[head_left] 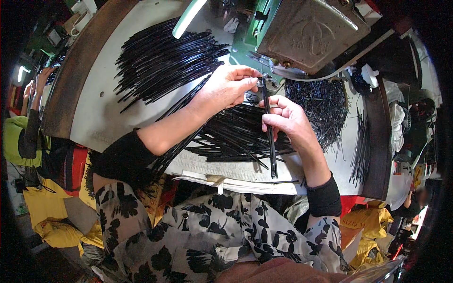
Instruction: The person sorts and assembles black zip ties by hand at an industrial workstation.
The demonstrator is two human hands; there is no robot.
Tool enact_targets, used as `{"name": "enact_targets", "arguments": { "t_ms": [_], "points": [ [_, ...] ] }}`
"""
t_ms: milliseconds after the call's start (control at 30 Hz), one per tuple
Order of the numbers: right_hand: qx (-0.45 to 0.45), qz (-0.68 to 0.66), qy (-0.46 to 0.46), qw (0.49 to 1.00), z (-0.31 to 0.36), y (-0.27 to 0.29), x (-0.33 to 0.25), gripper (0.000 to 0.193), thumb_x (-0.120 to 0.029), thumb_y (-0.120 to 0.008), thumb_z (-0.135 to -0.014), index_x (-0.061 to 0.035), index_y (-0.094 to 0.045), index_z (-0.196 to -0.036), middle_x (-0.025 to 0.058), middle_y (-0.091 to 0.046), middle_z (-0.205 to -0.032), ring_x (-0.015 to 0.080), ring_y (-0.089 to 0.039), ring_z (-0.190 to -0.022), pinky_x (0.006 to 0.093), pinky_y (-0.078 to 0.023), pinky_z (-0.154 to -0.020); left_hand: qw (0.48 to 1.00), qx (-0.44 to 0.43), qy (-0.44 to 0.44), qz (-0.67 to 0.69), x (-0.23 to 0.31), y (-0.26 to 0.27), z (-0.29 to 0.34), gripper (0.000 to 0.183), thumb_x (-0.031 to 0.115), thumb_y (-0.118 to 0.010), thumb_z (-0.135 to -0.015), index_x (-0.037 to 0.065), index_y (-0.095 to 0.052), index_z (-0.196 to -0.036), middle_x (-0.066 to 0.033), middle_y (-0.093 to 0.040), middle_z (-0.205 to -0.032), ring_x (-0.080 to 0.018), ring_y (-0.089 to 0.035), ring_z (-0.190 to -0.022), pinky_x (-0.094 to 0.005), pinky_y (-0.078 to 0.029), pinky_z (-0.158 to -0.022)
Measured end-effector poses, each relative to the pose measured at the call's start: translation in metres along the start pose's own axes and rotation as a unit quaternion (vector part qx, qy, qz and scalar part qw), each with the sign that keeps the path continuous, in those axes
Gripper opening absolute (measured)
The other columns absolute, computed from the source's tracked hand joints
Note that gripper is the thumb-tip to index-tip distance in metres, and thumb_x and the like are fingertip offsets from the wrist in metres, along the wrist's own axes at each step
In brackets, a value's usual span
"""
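A long, slim black strip (pixel 271 146) stands nearly upright in the picture, its far end beside the machine's working point. Around its middle, the thumb and fingers of my right hand (pixel 289 118) are closed. My left hand (pixel 227 87) is at the far end, thumb and forefinger pinched together there; fingers partly cover that end. Under my hands lies a loose pile of similar black strips (pixel 229 137). A larger, neater stack of them (pixel 165 59) rests beyond my left forearm.
A machine with a grey metal cover (pixel 311 35) overhangs the pale worktable (pixel 101 113). Right of my hands is a tangled heap of thin black strands (pixel 318 111). More strips (pixel 361 151) lie along the right edge. A lit tube lamp (pixel 188 19) hangs above; another person (pixel 28 134) is far left.
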State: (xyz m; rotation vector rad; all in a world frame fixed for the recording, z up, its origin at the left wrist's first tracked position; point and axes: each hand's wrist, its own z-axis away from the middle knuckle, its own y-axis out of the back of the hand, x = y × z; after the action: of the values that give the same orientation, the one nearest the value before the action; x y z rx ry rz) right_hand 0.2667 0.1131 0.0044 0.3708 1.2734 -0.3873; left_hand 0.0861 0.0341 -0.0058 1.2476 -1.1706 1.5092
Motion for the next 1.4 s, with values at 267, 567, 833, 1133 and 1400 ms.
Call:
{"name": "enact_targets", "arguments": {
  "t_ms": [267,567,833,1133,1400],
  "points": [
    [0.033,-0.044,0.028,0.998,0.000,-0.002,0.001,0.029,-0.019,-0.058,-0.084,-0.0022,-0.052,-0.107,0.0037,-0.060,-0.070,0.0073,-0.054,-0.054,0.0191,-0.042,-0.046,1.000,0.012,-0.008,-0.003,0.003,-0.003,-0.008,0.026,0.011,-0.055,-0.086,-0.002,-0.054,-0.108,-0.0062,-0.060,-0.078,-0.0025,-0.039,-0.044,-0.0182,-0.031,-0.039],
    [0.047,-0.054,0.027,0.997,-0.003,-0.002,0.004,0.029,-0.019,-0.059,-0.084,-0.0032,-0.051,-0.106,0.0047,-0.061,-0.072,0.0088,-0.056,-0.057,0.0203,-0.044,-0.049,0.999,0.003,-0.032,-0.024,0.000,-0.004,-0.017,0.027,0.012,-0.055,-0.085,-0.003,-0.054,-0.108,-0.0066,-0.061,-0.076,-0.0033,-0.039,-0.043,-0.0189,-0.032,-0.038],
    [0.042,-0.119,-0.001,0.992,-0.005,-0.009,0.008,0.025,-0.020,-0.060,-0.084,-0.0022,-0.052,-0.099,0.0056,-0.061,-0.074,0.0126,-0.059,-0.056,0.0216,-0.048,-0.050,0.999,0.050,0.004,-0.017,0.002,-0.005,-0.010,0.020,0.018,-0.059,-0.083,-0.002,-0.056,-0.083,-0.0055,-0.056,-0.063,-0.0052,-0.039,-0.037,-0.0210,-0.027,-0.033],
    [0.072,-0.166,0.010,0.984,-0.005,-0.010,0.007,0.019,-0.020,-0.059,-0.083,-0.0054,-0.052,-0.093,0.0020,-0.056,-0.068,0.0087,-0.053,-0.052,0.0204,-0.042,-0.044,0.999,0.015,-0.004,-0.044,0.003,-0.001,-0.011,0.026,0.022,-0.059,-0.083,-0.003,-0.058,-0.075,-0.0071,-0.057,-0.061,-0.0088,-0.048,-0.040,-0.0215,-0.037,-0.036],
    [0.088,-0.143,0.024,0.986,-0.008,-0.006,0.006,0.024,-0.019,-0.063,-0.081,-0.0017,-0.052,-0.094,0.0040,-0.057,-0.069,0.0075,-0.050,-0.050,0.0179,-0.039,-0.043,0.999,-0.034,0.039,0.001,0.007,-0.002,-0.004,0.037,0.028,-0.060,-0.084,-0.004,-0.056,-0.103,-0.0090,-0.061,-0.080,-0.0130,-0.058,-0.053,-0.0221,-0.045,-0.044]
  ]
}}
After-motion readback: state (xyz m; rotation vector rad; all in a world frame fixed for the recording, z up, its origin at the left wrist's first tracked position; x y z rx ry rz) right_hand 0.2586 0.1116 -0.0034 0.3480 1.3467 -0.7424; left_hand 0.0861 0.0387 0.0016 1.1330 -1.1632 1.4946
